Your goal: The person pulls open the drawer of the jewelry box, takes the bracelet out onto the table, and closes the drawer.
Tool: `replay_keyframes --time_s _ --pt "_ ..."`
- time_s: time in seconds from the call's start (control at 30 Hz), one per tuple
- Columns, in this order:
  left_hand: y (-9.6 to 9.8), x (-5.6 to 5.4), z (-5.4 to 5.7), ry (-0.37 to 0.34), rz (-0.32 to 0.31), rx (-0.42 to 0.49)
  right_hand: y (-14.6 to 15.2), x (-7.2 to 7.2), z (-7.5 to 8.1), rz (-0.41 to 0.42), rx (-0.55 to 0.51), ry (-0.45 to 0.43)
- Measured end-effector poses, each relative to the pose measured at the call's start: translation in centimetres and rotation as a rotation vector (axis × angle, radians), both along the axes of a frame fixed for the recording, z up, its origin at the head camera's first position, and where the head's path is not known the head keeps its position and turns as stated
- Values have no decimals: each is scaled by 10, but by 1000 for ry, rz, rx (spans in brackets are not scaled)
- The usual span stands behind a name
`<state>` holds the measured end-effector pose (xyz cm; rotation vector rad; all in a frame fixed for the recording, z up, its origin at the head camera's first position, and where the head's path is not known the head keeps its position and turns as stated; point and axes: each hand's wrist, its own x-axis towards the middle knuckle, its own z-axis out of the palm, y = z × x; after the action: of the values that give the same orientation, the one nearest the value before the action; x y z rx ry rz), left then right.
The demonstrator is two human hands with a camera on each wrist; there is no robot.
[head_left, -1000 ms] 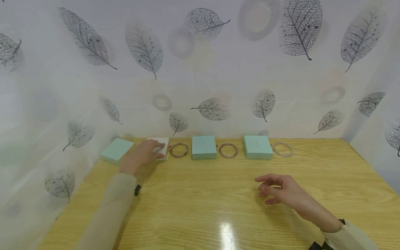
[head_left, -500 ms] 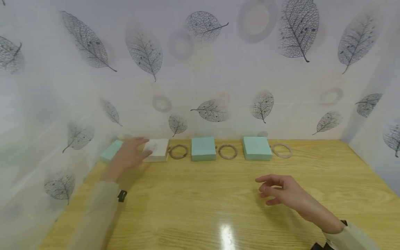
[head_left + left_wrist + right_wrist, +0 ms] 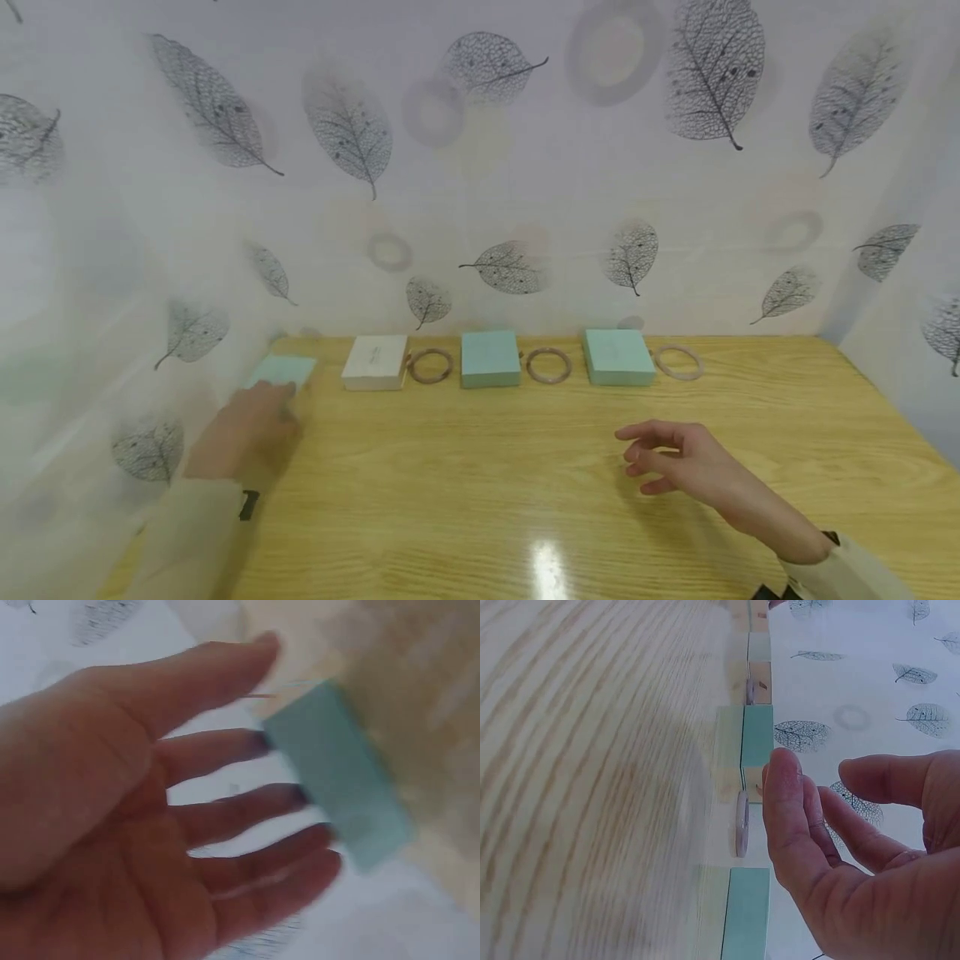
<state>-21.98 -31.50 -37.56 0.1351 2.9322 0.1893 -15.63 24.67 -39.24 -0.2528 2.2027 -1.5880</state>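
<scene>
My left hand (image 3: 243, 429), blurred in the head view, is at the table's left edge, just in front of a mint-green box-shaped piece (image 3: 288, 367). In the left wrist view its fingers are extended and spread, with the tips beside the green piece (image 3: 345, 780) and nothing enclosed in the palm. A white box (image 3: 375, 367) with faint markings on top stands to the right of that piece. My right hand (image 3: 675, 458) hovers over the right part of the table, fingers loosely bent and holding nothing.
Right of the white box, along the back edge, come a brownish bangle (image 3: 431, 382), a mint-green box (image 3: 490, 354), a second bangle (image 3: 549, 382), another green box (image 3: 618, 354) and a paler bangle (image 3: 679, 378). A leaf-patterned curtain (image 3: 525, 183) closes off the back and sides.
My left hand has moved left and toward me, from over the white box to the green piece at the left. The white box is now uncovered. My right hand has stayed put.
</scene>
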Motion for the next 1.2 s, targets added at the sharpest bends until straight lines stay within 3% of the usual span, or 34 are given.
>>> replay_keyframes --time_s 0.17,0.33,0.5,0.6,0.77,0.87,1.03,1.2 --pt "28 16 18 -55 -21 -32 -3 0 -2 -2 -10 18" --pt "57 26 23 -32 -94 -69 -2 0 -3 6 -17 24" --pt "74 32 25 -65 -191 31 0 1 -5 8 -25 16" --pt "77 34 25 -80 -217 103 1 1 -6 13 -32 -3" --pt "66 34 22 -20 -170 115 2 1 -7 8 -30 4" --pt "57 32 20 -38 -160 136 1 1 -7 6 -26 17" --pt "54 30 16 -73 -207 165 0 1 -7 21 -34 16" --pt "68 32 15 -78 -263 176 -2 3 -6 24 -39 17"
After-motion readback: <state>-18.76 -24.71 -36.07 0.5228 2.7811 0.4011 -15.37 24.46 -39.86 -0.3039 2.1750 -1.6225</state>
